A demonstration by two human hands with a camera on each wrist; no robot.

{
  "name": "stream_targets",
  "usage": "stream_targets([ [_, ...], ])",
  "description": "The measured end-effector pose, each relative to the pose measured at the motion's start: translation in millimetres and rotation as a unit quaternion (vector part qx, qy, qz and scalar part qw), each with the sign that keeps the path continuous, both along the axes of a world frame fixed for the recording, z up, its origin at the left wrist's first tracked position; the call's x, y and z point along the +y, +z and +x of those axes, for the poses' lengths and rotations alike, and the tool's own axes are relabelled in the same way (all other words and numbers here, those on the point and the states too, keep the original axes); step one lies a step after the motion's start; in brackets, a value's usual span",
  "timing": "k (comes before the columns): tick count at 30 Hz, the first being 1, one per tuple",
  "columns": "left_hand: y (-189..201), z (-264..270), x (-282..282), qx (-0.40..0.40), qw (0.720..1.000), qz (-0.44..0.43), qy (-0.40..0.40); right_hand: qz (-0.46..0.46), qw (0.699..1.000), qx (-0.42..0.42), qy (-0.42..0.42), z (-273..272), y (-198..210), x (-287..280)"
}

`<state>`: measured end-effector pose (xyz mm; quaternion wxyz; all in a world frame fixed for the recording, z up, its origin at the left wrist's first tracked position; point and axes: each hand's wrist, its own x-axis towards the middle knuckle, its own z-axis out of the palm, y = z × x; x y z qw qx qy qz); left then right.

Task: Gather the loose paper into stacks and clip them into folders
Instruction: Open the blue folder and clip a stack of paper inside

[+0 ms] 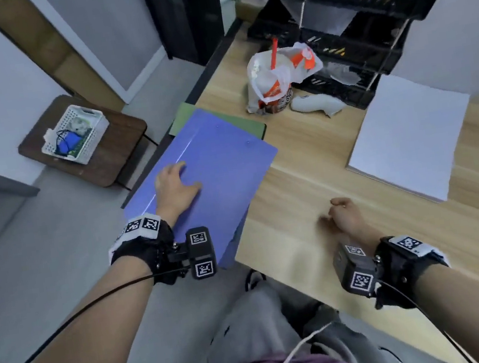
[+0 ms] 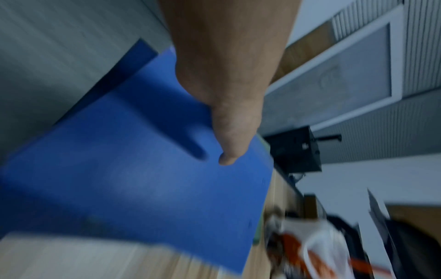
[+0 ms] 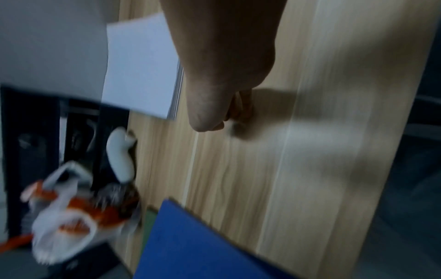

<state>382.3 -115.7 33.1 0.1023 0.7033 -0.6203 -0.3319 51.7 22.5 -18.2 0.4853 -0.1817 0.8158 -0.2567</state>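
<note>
A blue folder (image 1: 224, 168) lies closed on the left end of the wooden desk (image 1: 308, 177), its near corner hanging over the edge. My left hand (image 1: 176, 187) lies on top of it, fingers spread by the spine crease; the left wrist view shows the thumb (image 2: 226, 151) flat on the blue folder (image 2: 131, 179). A green folder (image 1: 189, 116) peeks out underneath. A stack of white paper (image 1: 410, 135) sits squared up at the right. My right hand (image 1: 342, 213) rests on bare desk between them, fingers curled (image 3: 236, 105) with nothing in them.
A drink cup in a plastic bag (image 1: 276, 80) and a white object (image 1: 317, 105) stand before a black tray rack (image 1: 351, 42) at the desk's back. To the left, off the desk, a low brown table holds a white basket (image 1: 74, 133).
</note>
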Motion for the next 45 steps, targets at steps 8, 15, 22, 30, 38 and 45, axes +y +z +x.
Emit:
stream_targets([
  [8,-3.4,65.8,-20.0,0.06,0.99,0.077,0.103,0.007,0.964,-0.264,0.019,108.6,21.2,-63.1],
  [15,4.2,47.0,-9.6,0.026,0.997,0.06,0.045,-0.013,0.965,-0.261,-0.038,108.3,27.8,-62.8],
  [22,7.0,-2.5,22.0,0.213,0.969,0.121,0.011,-0.016,0.969,-0.239,-0.066,60.3,23.0,-19.2],
  [30,10.9,-86.0,79.6,0.259,0.929,0.251,-0.086,-0.044,0.956,-0.229,-0.175,-6.0,31.1,65.3],
  [38,1.9,-200.4,156.2,0.248,0.908,0.299,-0.159,-0.067,0.951,-0.163,-0.254,-91.0,25.8,175.6],
  [45,-24.3,-277.1,209.1,0.169,0.91,0.323,-0.199,-0.099,0.932,-0.133,-0.321,-147.6,44.7,247.4],
])
